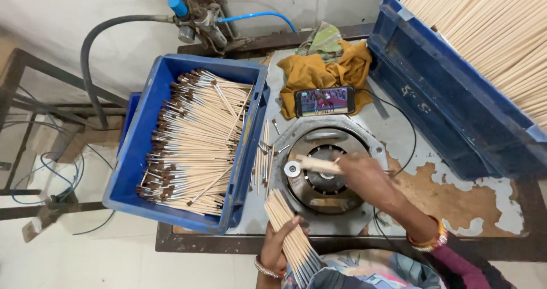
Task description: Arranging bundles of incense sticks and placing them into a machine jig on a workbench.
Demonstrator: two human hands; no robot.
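right hand [364,175] fingers pinched single wooden handle [318,164], held over round press head [326,172]. left hand [280,244] closed round bundle of bare handles [292,237], just below press. risk: loose bundle could fan, slip; fingertips sat close to press. blue crate of ferruled handles [194,141] lay left.

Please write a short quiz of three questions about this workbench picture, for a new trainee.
1. True or false: the left hand holds a bundle of plain sticks.
2. The right hand holds one stick over: A) the blue crate B) the round metal machine C) the phone.
3. What lies in the blue crate on the left?

Key: 1 true; 2 B; 3 sticks with brown tips.
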